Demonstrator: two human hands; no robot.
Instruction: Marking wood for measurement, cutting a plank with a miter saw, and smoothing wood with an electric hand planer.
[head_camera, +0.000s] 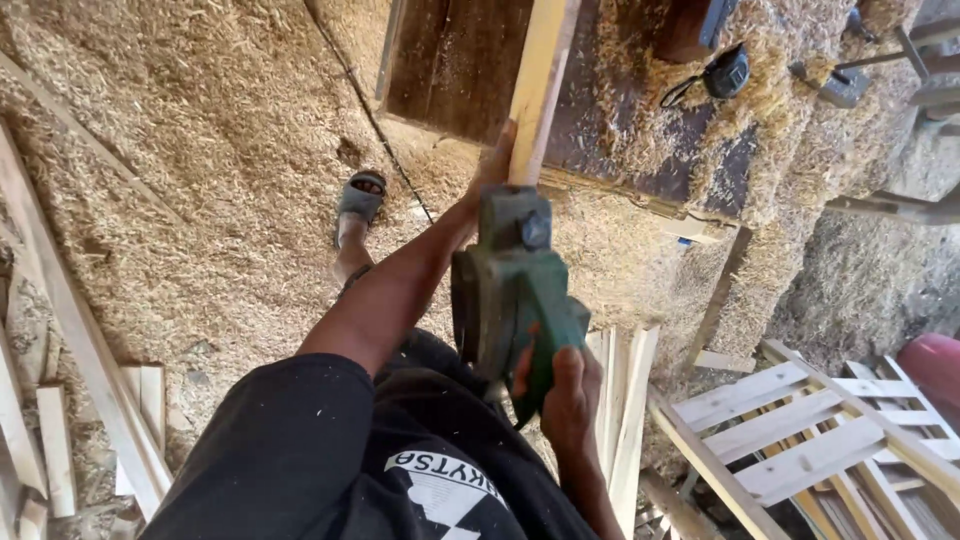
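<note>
Green planer (515, 290) hides left hand (492, 165) on plank (540, 80).

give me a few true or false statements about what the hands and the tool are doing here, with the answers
1. The right hand grips a green power planer. True.
2. The left hand is holding a hammer. False: it steadies a pale wooden strip.
3. The planer sits on the strip just behind the left hand. True.
4. The floor is bare concrete. False: it is covered in wood shavings.
5. A slatted wooden frame lies at the lower right. True.
6. The person's foot is in a closed boot. False: it wears an open sandal.
</note>
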